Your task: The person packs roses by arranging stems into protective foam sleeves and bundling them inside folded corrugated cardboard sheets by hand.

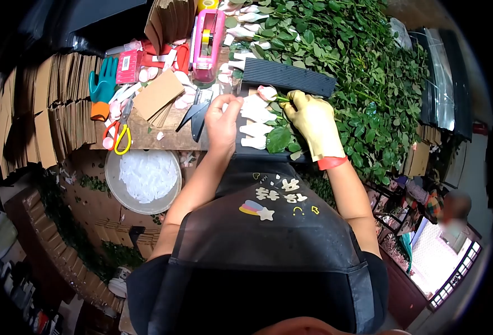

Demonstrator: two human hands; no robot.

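Observation:
My right hand [312, 124], in a pale yellow glove with a red cuff, pinches the green stem of a pale pink rose [267, 92]. The rose's head points left, toward my bare left hand [224, 116]. That hand is closed, thumb and fingers together; what they hold, if anything, cannot be made out. Between the hands, several roses in white sleeves [256, 130] lie in a row on a black ribbed board, with a large green leaf [278, 139] beside them. Just beyond them sits a second black ribbed strip [288, 75].
A heap of leafy stems [364, 84] covers the right side. Left of my hands are a pink tape dispenser [206, 50], scissors [121, 125], a teal glove [104, 84] and cardboard pieces [158, 92]. Below the table's edge stands a round tub [111, 187] of white sleeves.

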